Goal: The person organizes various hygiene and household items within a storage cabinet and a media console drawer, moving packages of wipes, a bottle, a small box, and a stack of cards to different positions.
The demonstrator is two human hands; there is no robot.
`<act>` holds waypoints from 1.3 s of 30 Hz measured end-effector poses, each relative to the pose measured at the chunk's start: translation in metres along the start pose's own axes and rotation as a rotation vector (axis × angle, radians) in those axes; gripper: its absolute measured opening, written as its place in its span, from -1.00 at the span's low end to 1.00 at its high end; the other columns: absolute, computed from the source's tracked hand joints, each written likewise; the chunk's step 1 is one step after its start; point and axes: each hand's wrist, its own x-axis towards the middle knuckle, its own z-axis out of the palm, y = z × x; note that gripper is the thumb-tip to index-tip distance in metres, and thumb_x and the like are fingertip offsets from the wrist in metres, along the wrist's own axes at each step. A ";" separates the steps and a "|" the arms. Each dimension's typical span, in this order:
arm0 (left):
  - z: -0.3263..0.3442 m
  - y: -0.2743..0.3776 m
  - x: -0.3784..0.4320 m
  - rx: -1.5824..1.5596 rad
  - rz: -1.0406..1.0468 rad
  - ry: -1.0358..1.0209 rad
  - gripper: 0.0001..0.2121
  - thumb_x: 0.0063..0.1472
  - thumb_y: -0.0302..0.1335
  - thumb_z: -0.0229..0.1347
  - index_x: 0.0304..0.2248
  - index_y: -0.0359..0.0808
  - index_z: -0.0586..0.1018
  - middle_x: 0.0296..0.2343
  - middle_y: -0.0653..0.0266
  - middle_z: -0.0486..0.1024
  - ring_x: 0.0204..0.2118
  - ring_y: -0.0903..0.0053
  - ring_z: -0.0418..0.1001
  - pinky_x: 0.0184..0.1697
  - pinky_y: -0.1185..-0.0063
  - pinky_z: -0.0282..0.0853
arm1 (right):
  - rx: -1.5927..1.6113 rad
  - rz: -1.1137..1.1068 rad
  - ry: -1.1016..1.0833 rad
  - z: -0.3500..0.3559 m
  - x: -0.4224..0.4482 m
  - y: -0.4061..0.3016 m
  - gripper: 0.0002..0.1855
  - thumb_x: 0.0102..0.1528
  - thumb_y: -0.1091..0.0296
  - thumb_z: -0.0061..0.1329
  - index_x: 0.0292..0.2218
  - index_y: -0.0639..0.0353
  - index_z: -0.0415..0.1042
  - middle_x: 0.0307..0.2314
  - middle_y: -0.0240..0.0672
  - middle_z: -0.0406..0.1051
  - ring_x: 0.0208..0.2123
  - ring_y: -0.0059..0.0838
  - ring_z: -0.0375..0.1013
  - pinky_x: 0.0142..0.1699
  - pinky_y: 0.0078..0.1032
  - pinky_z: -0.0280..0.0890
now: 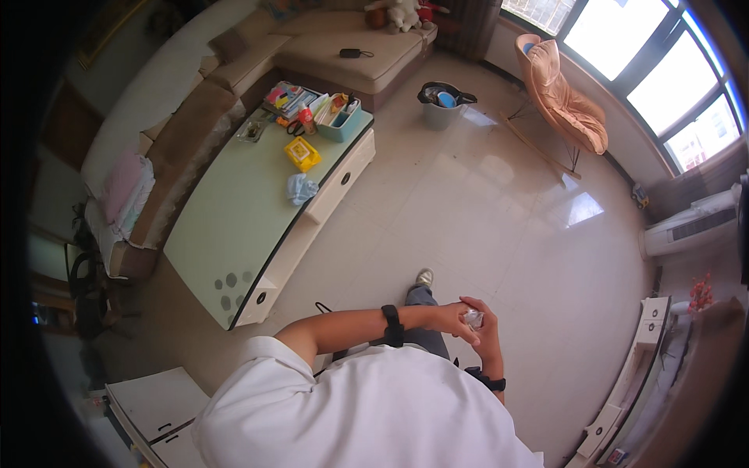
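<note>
Both my hands meet in front of my body, around a small crumpled piece of clear plastic (473,319). My left hand (450,319) reaches in from the left, its fingers at the plastic's near and left side. My right hand (487,327) cups the plastic from the right, with fingers bent over its top. Each wrist wears a black strap. Which hand bears the plastic's weight I cannot tell. Ahead on the left, a pale green coffee table (234,205) bears a yellow pack of wipes (302,154), a crumpled light blue plastic bag (301,189) and a teal organizer box (340,126).
A grey waste bin (442,117) with a black liner stands on the tiled floor ahead. Beyond it on the right is a padded rocking chair (564,99). A beige sofa (327,55) runs behind the table; a low white cabinet (626,374) lines the right.
</note>
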 end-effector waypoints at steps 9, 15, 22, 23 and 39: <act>-0.216 0.106 0.086 -0.191 -0.093 0.181 -0.78 0.23 -0.22 0.08 -0.33 -0.21 0.49 -0.47 0.46 0.37 -0.44 0.70 0.29 -0.39 0.67 0.21 | -0.136 -0.084 -0.500 -0.067 0.293 -0.073 -0.35 -0.15 0.50 0.24 0.01 0.06 0.38 -0.22 -0.31 0.41 -0.21 -0.35 0.45 -0.11 -0.46 0.35; -0.368 0.137 0.123 -0.126 -0.045 0.279 -0.71 0.29 -0.15 -0.01 -0.42 -0.22 0.43 -0.60 0.47 0.28 -0.56 0.72 0.23 -0.51 0.67 0.11 | -0.311 -0.164 -0.722 -0.066 0.483 -0.107 -0.36 -0.11 0.33 0.28 0.02 0.05 0.37 -0.21 -0.29 0.39 -0.26 -0.31 0.44 -0.15 -0.40 0.35; -0.554 0.179 0.197 -0.588 -0.108 0.242 -0.74 0.31 -0.16 -0.04 -0.38 -0.18 0.41 -0.60 0.50 0.25 -0.67 0.75 0.10 -0.64 0.71 -0.02 | -0.311 -0.065 -0.688 -0.083 0.686 -0.082 -0.37 -0.05 0.26 0.20 0.06 0.09 0.33 -0.16 -0.19 0.42 -0.15 -0.15 0.43 -0.10 -0.37 0.35; -0.578 0.183 0.208 -0.617 -0.117 0.235 -0.76 0.31 -0.19 -0.04 -0.40 -0.16 0.41 -0.62 0.52 0.22 -0.67 0.76 0.09 -0.64 0.72 -0.03 | -0.313 -0.089 -0.688 -0.087 0.714 -0.080 -0.38 -0.04 0.27 0.19 0.06 0.10 0.33 -0.13 -0.19 0.42 -0.14 -0.14 0.42 -0.10 -0.36 0.35; -1.051 0.144 0.421 -0.844 -0.306 0.956 -0.88 0.04 -0.36 -0.09 -0.58 -0.14 0.41 -0.75 0.44 0.24 -0.75 0.66 0.16 -0.74 0.67 -0.04 | -0.283 -0.087 -0.746 -0.084 1.248 0.120 -0.56 -0.13 0.36 0.15 -0.14 0.11 0.48 -0.30 -0.13 0.49 -0.23 -0.14 0.46 -0.15 -0.32 0.35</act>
